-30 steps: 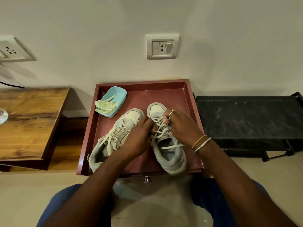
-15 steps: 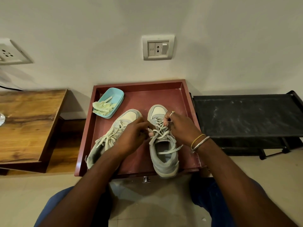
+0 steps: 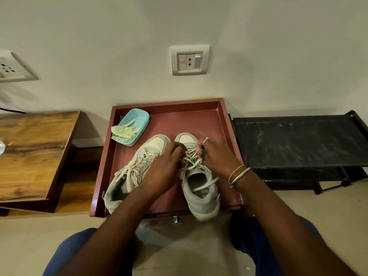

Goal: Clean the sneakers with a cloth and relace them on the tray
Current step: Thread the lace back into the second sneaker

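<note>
Pinching the laces of the right-side sneaker with left hand and right hand, apparently closed on the cord though partly hidden; standing on the tray beside the other sneaker, cloth in the blue dish

A plain off-white wall fills the upper half, with a white switch-and-socket plate near its centre and a second socket plate at the far left edge. Against the wall stand a wooden table with dark edges on the left and a low black rack with a dusty, streaked top on the right. Below them lies a pale beige tiled floor, softly lit.
</note>
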